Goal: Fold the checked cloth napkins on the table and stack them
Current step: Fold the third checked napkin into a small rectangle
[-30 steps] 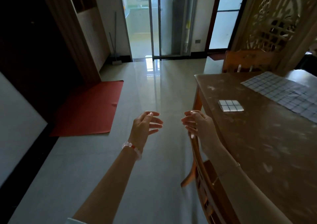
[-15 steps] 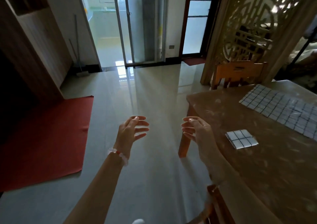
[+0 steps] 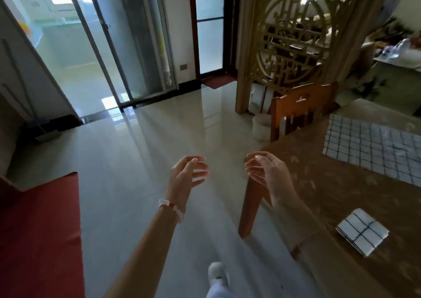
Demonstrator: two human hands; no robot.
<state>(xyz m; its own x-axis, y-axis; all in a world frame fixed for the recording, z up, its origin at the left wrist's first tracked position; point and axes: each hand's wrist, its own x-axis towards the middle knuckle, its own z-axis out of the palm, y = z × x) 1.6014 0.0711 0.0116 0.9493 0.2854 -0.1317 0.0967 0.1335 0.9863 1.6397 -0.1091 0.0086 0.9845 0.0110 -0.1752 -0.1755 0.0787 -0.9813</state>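
Single wide camera on my head, looking forward and down, glossy pale tiled floor point(image 3: 141, 183) ahead, brown wooden bench point(image 3: 330, 195) close at right

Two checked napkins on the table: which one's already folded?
The small square napkin, the nearer one; the large napkin farther back by the chair lies spread flat.

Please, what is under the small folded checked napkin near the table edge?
The folded napkin lies on the brown table. Its lower left edge shows several cloth layers. Whether they are one napkin or more is hidden by the top layer.
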